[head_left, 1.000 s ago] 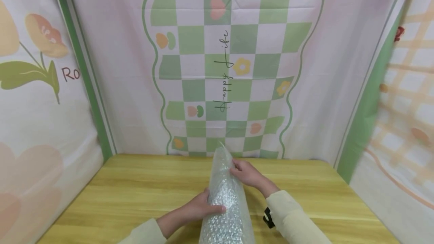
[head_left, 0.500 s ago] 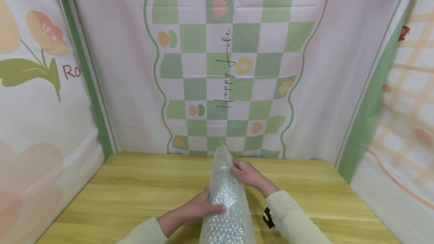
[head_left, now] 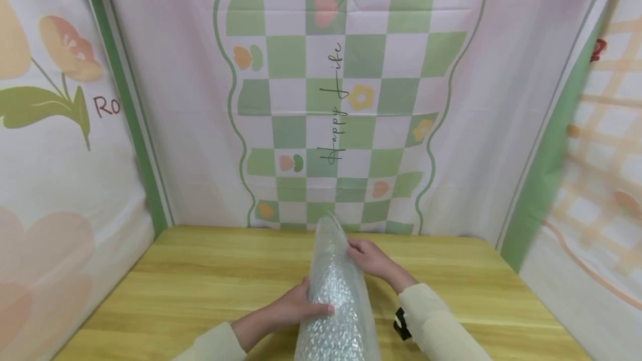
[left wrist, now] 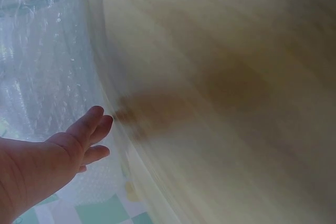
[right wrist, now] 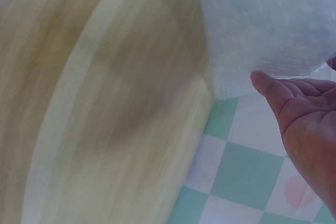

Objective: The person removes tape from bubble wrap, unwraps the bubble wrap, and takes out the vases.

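A tall roll of clear bubble wrap runs from the lower edge of the head view toward the back of the table, narrowing to a loose tip. My left hand holds its left side, thumb lying across the top and the other fingers mostly hidden. On the right side, farther up, my right hand pinches the film's edge between thumb and fingers. The left wrist view shows the left hand beside the bubble wrap. From the right wrist, the right hand's thumb meets the bubble wrap's edge.
Under the roll is a wood-grain table. A green-and-white checked cloth hangs behind it, with printed cloths on the left and right. A small black object shows by the right sleeve.
My right hand has shifted slightly to the right, drawing the bubble wrap's edge outward a little. The left hand stays in place.
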Demonstrator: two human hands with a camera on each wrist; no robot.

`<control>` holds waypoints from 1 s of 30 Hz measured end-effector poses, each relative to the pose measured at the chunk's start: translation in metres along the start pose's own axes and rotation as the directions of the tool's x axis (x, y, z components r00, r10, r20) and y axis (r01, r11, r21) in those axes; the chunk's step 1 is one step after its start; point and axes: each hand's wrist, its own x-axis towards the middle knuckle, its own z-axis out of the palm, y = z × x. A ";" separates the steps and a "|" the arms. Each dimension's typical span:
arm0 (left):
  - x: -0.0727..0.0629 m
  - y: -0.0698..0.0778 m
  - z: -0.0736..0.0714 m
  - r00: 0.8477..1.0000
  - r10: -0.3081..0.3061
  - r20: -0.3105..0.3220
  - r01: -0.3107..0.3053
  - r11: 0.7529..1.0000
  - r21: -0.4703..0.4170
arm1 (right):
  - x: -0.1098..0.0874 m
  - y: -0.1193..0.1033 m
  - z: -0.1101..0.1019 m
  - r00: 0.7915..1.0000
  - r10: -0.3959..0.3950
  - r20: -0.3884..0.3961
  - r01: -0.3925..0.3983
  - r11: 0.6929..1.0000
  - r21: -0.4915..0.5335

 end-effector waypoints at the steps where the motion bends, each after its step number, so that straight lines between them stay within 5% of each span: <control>1: 0.000 0.000 0.000 1.000 0.001 0.004 -0.001 1.000 -0.002 | -0.001 0.001 -0.001 1.000 0.000 0.002 0.000 1.000 0.009; 20: 0.005 -0.007 0.000 1.000 -0.011 -0.021 0.012 1.000 0.020 | -0.015 0.015 -0.010 0.997 0.022 -0.074 -0.022 1.000 -0.003; 30: 0.003 -0.004 0.001 1.000 0.012 -0.024 -0.012 1.000 0.015 | -0.028 0.024 -0.019 0.999 0.019 -0.050 -0.017 0.999 0.032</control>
